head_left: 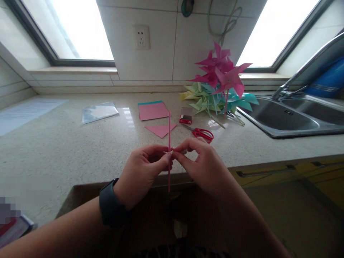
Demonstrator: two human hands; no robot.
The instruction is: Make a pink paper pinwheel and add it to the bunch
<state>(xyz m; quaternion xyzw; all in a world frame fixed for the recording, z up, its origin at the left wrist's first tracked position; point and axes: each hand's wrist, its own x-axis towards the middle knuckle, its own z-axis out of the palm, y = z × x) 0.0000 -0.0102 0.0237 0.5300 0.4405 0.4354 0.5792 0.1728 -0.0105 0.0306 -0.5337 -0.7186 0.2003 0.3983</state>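
At the counter's front edge, my left hand (146, 166) pinches a thin pink stick (169, 132) that stands nearly upright. My right hand (200, 157) meets it from the other side, thumb and forefinger pressed together at the stick's middle. A small pale piece shows between the fingertips, too small to name. Just beyond the hands lie a folded pink paper triangle (161, 130), red-handled scissors (202, 134) and a small red box (186, 119). Behind the triangle is a stack of pink paper squares (153, 110) with a blue edge showing.
Several paper pinwheels (221, 71), pink, green, yellow and blue, are bunched by the wall. To their right is a steel sink (282, 116) with a tap (295, 75). A clear plastic packet (99, 112) and a printed sheet (29, 111) lie on the left.
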